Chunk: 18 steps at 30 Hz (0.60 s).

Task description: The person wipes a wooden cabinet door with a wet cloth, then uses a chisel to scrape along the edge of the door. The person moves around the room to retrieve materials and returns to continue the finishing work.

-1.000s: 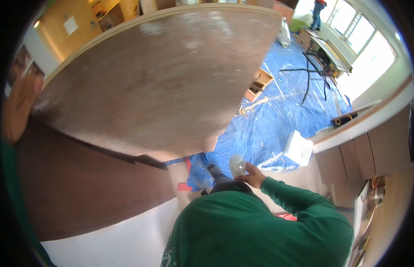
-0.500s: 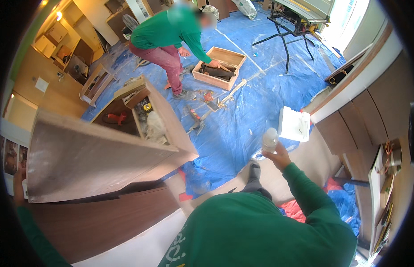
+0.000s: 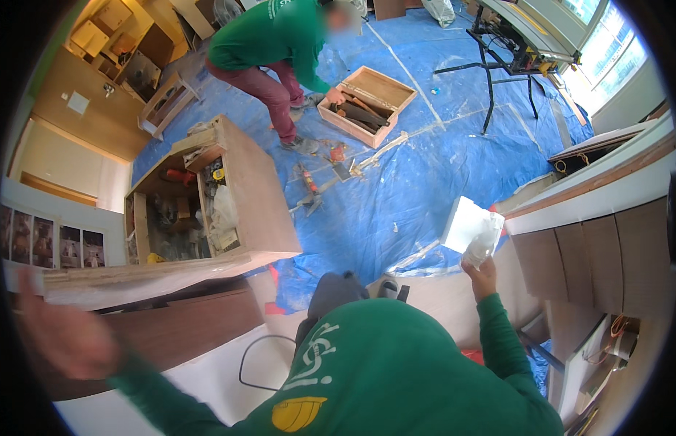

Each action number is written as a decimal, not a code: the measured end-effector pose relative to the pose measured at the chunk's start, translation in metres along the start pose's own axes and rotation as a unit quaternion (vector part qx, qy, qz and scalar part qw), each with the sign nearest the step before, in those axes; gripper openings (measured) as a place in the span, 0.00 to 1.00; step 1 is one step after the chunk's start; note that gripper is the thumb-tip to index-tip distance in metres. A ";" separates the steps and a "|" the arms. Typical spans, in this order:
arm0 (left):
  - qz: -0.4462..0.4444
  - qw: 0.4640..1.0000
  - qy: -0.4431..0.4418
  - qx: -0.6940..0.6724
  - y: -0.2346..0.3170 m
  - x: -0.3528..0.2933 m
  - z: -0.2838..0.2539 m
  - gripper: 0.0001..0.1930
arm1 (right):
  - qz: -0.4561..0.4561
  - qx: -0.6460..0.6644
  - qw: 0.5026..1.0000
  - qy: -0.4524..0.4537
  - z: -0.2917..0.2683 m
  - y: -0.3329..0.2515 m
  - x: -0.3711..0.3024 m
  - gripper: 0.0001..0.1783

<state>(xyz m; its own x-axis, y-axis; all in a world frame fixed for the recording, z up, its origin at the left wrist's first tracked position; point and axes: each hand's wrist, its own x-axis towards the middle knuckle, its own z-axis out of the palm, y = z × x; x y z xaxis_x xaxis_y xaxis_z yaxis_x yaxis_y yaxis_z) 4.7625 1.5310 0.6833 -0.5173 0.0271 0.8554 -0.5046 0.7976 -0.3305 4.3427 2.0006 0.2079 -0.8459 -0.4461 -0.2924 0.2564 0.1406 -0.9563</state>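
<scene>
Head view: room interior, floor spread with blue plastic sheeting.

Item: clear plastic bottle, one, leaning, located to the right of the wearer's torso. It overlapped a white block from this angle; whether the two touched could not be told. Cap and contents could not be made out.

Item: right hand, green-sleeved, fingers closed around the lower part of the bottle.

Item: left hand, blurred, fingers apart and wide, nothing visible in its grasp. It stood near the lower edge of a wooden cabinet; contact was uncertain.

Item: the cabinet itself, with open compartments, a red tool among the contents, and a dark brown panel below.

Item: co-worker, green top, maroon trousers, bent beside a wooden toolbox filled with long tools.

Item: table saw on a black folding stand.

Handling note, in my judgement: the bottle was best carried upright, gripped firmly without squeezing, and clear of the block. Any support for the left hand was best sought on a solid cabinet face, with footing watched where the sheeting creased.
</scene>
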 end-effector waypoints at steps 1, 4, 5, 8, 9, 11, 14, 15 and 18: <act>-0.006 0.988 -0.011 -0.156 0.057 -0.021 0.056 0.22 | 0.005 0.010 1.000 0.017 -0.002 -0.002 0.008 0.34; -0.224 0.877 -0.181 -0.384 0.162 -0.111 0.194 0.18 | 0.012 0.046 0.999 0.024 0.024 -0.012 0.045 0.32; -0.388 0.765 -0.275 -0.435 0.185 -0.138 0.226 0.15 | 0.011 0.048 0.999 0.021 0.029 -0.015 0.057 0.31; -0.479 0.609 -0.394 -0.494 0.223 -0.223 0.307 0.08 | 0.003 0.025 0.999 0.032 0.015 -0.024 0.096 0.31; -0.440 0.633 -0.389 -0.504 0.234 -0.217 0.333 0.08 | 0.009 0.012 0.999 0.038 0.003 -0.030 0.105 0.31; -0.362 0.678 -0.377 -0.517 0.248 -0.202 0.385 0.12 | 0.015 0.011 0.998 0.066 -0.014 -0.041 0.122 0.31; -0.336 0.564 -0.549 -0.518 0.252 -0.215 0.473 0.21 | 0.037 -0.039 0.987 0.152 -0.036 -0.047 0.144 0.27; -0.266 0.546 -0.615 -0.503 0.255 -0.219 0.499 0.27 | 0.055 -0.041 0.984 0.165 -0.045 -0.053 0.150 0.27; -0.278 0.429 -0.698 -0.502 0.276 -0.215 0.539 0.28 | 0.088 -0.047 0.975 0.200 -0.066 -0.075 0.182 0.28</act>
<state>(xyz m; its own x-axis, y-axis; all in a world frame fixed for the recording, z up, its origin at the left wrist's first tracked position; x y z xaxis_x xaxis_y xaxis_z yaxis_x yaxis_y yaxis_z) 4.3622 1.4210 0.1929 -0.7740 -0.1631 -0.6118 -0.6277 0.3240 0.7078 4.1383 1.9672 0.2267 -0.9122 -0.0307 -0.4087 0.3856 0.2734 -0.8812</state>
